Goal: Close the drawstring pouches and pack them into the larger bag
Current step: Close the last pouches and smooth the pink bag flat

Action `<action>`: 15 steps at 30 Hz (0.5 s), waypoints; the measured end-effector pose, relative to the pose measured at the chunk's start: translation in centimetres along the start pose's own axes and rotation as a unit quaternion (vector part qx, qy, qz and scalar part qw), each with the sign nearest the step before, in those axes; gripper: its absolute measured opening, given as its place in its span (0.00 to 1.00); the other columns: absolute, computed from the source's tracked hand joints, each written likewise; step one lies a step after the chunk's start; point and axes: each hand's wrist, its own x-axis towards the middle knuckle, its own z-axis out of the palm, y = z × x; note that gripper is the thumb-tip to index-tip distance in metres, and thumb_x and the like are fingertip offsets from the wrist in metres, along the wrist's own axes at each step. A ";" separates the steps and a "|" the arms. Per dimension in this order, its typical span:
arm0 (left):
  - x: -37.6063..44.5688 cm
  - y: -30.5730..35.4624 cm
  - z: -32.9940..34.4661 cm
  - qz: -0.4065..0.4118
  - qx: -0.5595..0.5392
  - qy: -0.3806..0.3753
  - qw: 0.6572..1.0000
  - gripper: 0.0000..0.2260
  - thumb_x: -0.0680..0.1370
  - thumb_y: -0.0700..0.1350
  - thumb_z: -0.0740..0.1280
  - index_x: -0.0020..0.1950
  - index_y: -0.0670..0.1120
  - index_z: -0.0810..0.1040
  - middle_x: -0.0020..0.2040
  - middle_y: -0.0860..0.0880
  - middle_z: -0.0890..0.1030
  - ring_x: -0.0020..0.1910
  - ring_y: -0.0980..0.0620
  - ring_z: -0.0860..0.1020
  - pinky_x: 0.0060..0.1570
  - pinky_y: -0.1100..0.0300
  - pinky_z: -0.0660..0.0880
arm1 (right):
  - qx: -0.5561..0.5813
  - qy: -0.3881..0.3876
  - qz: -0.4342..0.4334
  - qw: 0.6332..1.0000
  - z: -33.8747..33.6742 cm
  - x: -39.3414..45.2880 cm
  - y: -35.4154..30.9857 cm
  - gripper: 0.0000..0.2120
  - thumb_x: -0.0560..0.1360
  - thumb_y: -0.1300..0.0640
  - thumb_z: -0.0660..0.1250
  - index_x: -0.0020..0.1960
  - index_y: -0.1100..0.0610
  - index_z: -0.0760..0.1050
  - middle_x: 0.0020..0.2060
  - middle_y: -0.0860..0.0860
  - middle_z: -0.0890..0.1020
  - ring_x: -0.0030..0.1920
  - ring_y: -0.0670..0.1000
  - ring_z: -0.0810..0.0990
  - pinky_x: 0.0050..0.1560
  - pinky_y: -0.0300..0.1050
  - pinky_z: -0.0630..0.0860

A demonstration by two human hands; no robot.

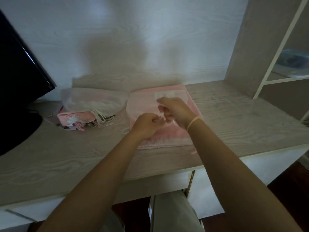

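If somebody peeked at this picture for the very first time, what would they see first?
Probably the two hands, left hand and right hand, fingers curled close together over a flat pink pouch in the middle of the desk. Next, the pile of pouches to the left, a see-through white one on top with cords dangling. Then the dark monitor at the far left.

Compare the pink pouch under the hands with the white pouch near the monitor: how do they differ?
The pink pouch lies flat and spread wide on the desk; the white pouch looks puffed and sits on a small pile of other pouches. Both hands, the left hand and the right hand, are over the pink pouch; nothing touches the white pouch. The pink pouch looks larger. Both are soft fabric, and the white pouch shows drawstrings.
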 end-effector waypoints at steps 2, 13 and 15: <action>0.1 0.0 -0.1 -0.015 -0.021 0.002 1.000 0.18 0.80 0.51 0.65 0.32 0.45 0.75 0.30 0.49 0.75 0.30 0.52 0.70 0.33 0.54 0.67 | 0.015 -0.038 -0.014 0.999 -0.2 0.9 -2.7 0.14 0.78 0.53 0.61 0.43 0.61 0.79 0.24 0.51 0.68 0.25 0.51 0.66 0.29 0.44 0.70; 0.8 -0.4 -2.1 -0.153 -0.286 -0.095 0.941 0.16 0.82 0.47 0.57 0.53 0.42 0.83 0.28 0.53 0.62 0.19 0.56 0.59 0.20 0.65 0.55 | -0.274 -0.017 -0.011 0.962 -0.8 3.8 -2.6 0.15 0.76 0.72 0.60 0.59 0.64 0.78 0.51 0.60 0.84 0.47 0.59 0.84 0.52 0.53 0.81; 1.2 -0.6 -2.1 -0.161 -0.332 -0.098 0.924 0.15 0.80 0.47 0.57 0.51 0.41 0.81 0.28 0.53 0.62 0.21 0.56 0.56 0.19 0.65 0.53 | -0.294 -0.031 -0.028 0.955 -0.2 2.9 -1.2 0.10 0.73 0.71 0.64 0.48 0.63 0.83 0.43 0.59 0.85 0.45 0.58 0.84 0.51 0.52 0.81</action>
